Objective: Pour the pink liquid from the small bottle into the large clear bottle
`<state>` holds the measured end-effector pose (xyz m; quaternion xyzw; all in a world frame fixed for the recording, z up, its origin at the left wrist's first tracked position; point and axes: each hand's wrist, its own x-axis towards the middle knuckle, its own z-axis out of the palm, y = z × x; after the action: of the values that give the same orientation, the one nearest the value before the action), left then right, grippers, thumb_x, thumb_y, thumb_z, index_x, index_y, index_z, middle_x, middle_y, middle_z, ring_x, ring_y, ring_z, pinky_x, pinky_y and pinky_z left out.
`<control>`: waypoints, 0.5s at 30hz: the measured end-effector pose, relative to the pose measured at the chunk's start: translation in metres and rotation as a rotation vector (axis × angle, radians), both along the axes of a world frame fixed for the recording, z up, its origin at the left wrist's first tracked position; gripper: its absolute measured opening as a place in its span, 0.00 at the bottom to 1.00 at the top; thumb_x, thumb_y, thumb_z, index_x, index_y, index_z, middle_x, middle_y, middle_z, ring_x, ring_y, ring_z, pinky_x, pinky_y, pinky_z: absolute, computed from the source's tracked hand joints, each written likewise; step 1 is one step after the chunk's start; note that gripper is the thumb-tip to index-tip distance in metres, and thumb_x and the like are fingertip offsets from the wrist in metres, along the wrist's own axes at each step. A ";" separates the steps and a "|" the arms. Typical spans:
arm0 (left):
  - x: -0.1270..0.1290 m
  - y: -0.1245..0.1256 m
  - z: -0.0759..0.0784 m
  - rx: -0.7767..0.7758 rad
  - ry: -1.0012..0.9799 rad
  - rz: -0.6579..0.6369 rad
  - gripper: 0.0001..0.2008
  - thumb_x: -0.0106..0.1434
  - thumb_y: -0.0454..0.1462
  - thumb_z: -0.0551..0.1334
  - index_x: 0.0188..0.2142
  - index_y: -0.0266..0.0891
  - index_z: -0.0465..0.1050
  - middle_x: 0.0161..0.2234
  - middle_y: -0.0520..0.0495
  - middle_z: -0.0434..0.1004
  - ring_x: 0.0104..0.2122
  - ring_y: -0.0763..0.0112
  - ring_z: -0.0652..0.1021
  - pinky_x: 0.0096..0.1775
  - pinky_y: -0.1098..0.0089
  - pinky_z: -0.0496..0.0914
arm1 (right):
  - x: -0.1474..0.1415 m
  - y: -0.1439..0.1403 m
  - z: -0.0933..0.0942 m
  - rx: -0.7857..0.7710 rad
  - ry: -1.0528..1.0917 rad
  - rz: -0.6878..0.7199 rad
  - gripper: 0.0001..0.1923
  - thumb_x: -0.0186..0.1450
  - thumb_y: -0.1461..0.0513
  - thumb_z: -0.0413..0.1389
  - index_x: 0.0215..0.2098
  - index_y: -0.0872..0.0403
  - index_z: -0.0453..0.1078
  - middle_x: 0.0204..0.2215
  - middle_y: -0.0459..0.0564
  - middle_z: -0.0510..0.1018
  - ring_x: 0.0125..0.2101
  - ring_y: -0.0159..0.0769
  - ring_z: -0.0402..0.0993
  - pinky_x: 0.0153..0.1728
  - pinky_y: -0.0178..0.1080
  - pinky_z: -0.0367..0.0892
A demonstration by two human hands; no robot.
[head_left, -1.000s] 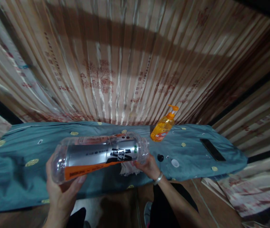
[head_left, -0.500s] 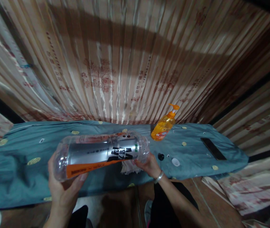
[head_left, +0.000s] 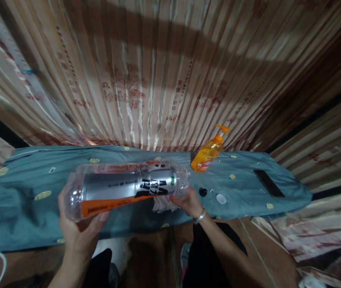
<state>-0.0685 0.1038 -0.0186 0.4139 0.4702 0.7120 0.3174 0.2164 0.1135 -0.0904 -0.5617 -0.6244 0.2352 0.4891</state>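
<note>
Bottle [head_left: 125, 188]: clear ribbed plastic cylinder, silver-orange label, held level above the bench [head_left: 23, 208].
Left hand [head_left: 79, 232]: grip closed around its rounded base.
Right hand [head_left: 188, 202]: grip closed at its neck, over crumpled white cloth [head_left: 161, 204].
Bench: draped in soft teal fabric.

Centre of the frame: the clear bottle [head_left: 125, 188] I hold carries a silver label with black characters and an orange band. Upper right of it, a soap bottle [head_left: 208, 152] in translucent orange with an orange pump. My counter [head_left: 23, 208] wears teal cloth dotted with yellow rounds. Right: a black phone [head_left: 269, 183]. Behind: a striped beige-brown curtain [head_left: 158, 72] with red print.
</note>
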 end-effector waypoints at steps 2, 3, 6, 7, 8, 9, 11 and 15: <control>0.002 -0.001 0.003 0.004 -0.010 -0.008 0.46 0.32 0.42 0.78 0.55 0.47 0.72 0.46 0.48 0.76 0.45 0.57 0.76 0.60 0.47 0.63 | 0.000 0.000 0.000 -0.006 0.004 0.009 0.15 0.54 0.57 0.63 0.39 0.53 0.73 0.34 0.51 0.84 0.30 0.44 0.81 0.36 0.46 0.79; 0.003 -0.001 0.004 -0.002 -0.016 -0.013 0.46 0.32 0.41 0.78 0.55 0.47 0.72 0.46 0.48 0.75 0.46 0.57 0.76 0.60 0.47 0.64 | 0.000 0.000 0.001 -0.012 0.004 0.015 0.14 0.55 0.57 0.63 0.39 0.53 0.74 0.33 0.51 0.84 0.31 0.44 0.81 0.36 0.46 0.79; 0.005 -0.002 0.006 -0.004 -0.041 -0.018 0.45 0.31 0.41 0.78 0.54 0.46 0.72 0.46 0.47 0.75 0.46 0.56 0.76 0.60 0.48 0.63 | 0.001 -0.001 0.002 -0.032 -0.007 0.015 0.14 0.54 0.57 0.63 0.38 0.52 0.74 0.33 0.51 0.84 0.31 0.45 0.81 0.38 0.46 0.79; 0.005 -0.002 0.006 -0.004 -0.053 -0.019 0.45 0.31 0.40 0.78 0.53 0.46 0.73 0.46 0.48 0.75 0.46 0.57 0.76 0.60 0.49 0.63 | 0.001 -0.001 0.002 -0.036 -0.012 0.012 0.14 0.54 0.57 0.63 0.38 0.52 0.74 0.34 0.51 0.85 0.31 0.45 0.81 0.38 0.47 0.79; 0.005 -0.001 0.006 -0.003 -0.063 -0.019 0.45 0.31 0.40 0.78 0.53 0.46 0.73 0.46 0.48 0.75 0.45 0.58 0.76 0.60 0.50 0.64 | 0.001 -0.001 0.002 -0.037 -0.015 0.008 0.14 0.54 0.57 0.63 0.38 0.52 0.73 0.35 0.51 0.85 0.32 0.45 0.81 0.38 0.47 0.79; 0.005 -0.001 0.005 -0.002 -0.071 -0.019 0.45 0.31 0.39 0.78 0.53 0.45 0.73 0.46 0.48 0.75 0.44 0.58 0.76 0.59 0.51 0.65 | 0.001 -0.001 0.001 -0.037 -0.016 0.004 0.14 0.54 0.57 0.63 0.38 0.52 0.73 0.35 0.51 0.85 0.32 0.45 0.81 0.38 0.48 0.79; 0.004 -0.002 0.004 -0.002 -0.074 -0.015 0.45 0.30 0.38 0.78 0.53 0.46 0.73 0.47 0.48 0.75 0.45 0.59 0.76 0.58 0.53 0.66 | 0.002 -0.001 0.000 -0.036 -0.011 -0.005 0.15 0.54 0.58 0.63 0.39 0.52 0.73 0.36 0.51 0.85 0.32 0.46 0.81 0.38 0.49 0.79; 0.002 -0.002 0.003 -0.028 -0.058 -0.008 0.46 0.29 0.39 0.78 0.52 0.44 0.73 0.46 0.47 0.76 0.44 0.57 0.76 0.55 0.53 0.69 | 0.002 0.000 0.000 -0.018 0.009 0.024 0.17 0.54 0.58 0.63 0.41 0.53 0.73 0.36 0.52 0.85 0.34 0.47 0.82 0.42 0.50 0.79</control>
<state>-0.0667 0.1020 -0.0152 0.3903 0.4692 0.7157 0.3395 0.2180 0.1135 -0.0901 -0.5575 -0.6267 0.2492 0.4842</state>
